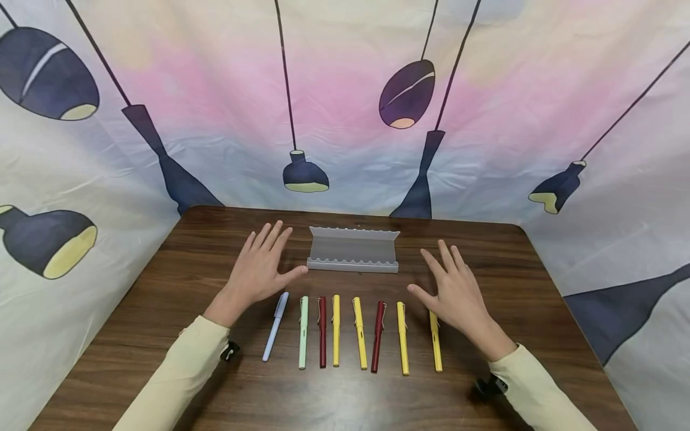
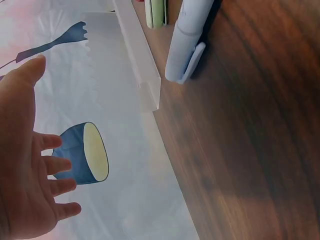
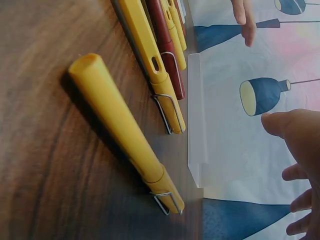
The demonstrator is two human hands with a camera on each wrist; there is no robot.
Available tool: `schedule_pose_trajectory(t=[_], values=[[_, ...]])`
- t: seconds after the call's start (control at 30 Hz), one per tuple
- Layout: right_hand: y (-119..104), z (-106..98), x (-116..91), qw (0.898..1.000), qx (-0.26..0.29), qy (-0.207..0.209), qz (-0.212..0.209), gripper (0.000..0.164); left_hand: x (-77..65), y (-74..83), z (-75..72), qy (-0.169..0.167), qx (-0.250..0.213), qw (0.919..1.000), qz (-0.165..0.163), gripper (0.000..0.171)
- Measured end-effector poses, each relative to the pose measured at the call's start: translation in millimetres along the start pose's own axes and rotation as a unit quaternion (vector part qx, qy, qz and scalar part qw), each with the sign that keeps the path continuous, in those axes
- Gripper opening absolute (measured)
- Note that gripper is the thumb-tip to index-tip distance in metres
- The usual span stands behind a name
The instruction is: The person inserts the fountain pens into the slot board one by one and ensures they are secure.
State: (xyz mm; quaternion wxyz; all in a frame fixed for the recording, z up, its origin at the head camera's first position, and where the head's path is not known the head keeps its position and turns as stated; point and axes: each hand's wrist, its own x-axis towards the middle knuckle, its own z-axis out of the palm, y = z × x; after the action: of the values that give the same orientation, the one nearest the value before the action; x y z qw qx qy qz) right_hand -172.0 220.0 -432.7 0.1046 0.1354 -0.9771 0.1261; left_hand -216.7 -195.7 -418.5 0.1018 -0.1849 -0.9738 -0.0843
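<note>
Several capped pens lie in a row on the table: a pale blue pen [image 1: 275,327] at the left end, a light green pen [image 1: 303,333], dark red pens such as this red pen [image 1: 378,337], and yellow pens, with one yellow pen [image 1: 435,341] at the right end. Behind them sits a translucent pen tray [image 1: 353,246] with scalloped edges. My left hand [image 1: 259,266] hovers left of the tray, fingers spread, holding nothing. To the tray's right, my right hand [image 1: 455,293] is spread too, above the rightmost yellow pen and partly covering its top in the head view.
The dark wooden table [image 1: 215,383] has rounded far corners. A cloth backdrop [image 1: 232,120] printed with hanging lamps stands behind it and along both sides. Dark wrist devices, such as the left wrist device [image 1: 230,351], sit at both cuffs.
</note>
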Motion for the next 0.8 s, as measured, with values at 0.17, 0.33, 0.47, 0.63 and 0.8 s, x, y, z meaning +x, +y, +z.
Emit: schedule_pose_trajectory(t=[0.17, 0.33, 0.47, 0.63, 0.8], values=[[3, 1, -8, 1.000, 0.003, 0.016, -0.010, 0.083, 9.8, -3.4, -0.4, 0.009, -0.014, 0.9998, 0.005, 0.098], [6, 2, -19, 0.999, 0.009, 0.037, -0.019, 0.080, 20.4, -7.1, 1.1, 0.013, -0.045, 0.9988, 0.016, 0.097], [9, 2, -27, 0.999, 0.009, 0.043, -0.017, 0.080, 30.3, -9.0, 4.2, 0.013, -0.066, 0.9976, 0.016, 0.097], [10, 2, -36, 0.999, 0.015, 0.046, -0.016, 0.080, 41.5, -13.1, 11.9, 0.008, -0.112, 0.9937, -0.003, 0.099], [11, 3, -44, 0.999, 0.034, 0.041, -0.008, 0.077, 50.9, -21.5, 21.0, -0.020, -0.172, 0.9845, -0.024, 0.102]])
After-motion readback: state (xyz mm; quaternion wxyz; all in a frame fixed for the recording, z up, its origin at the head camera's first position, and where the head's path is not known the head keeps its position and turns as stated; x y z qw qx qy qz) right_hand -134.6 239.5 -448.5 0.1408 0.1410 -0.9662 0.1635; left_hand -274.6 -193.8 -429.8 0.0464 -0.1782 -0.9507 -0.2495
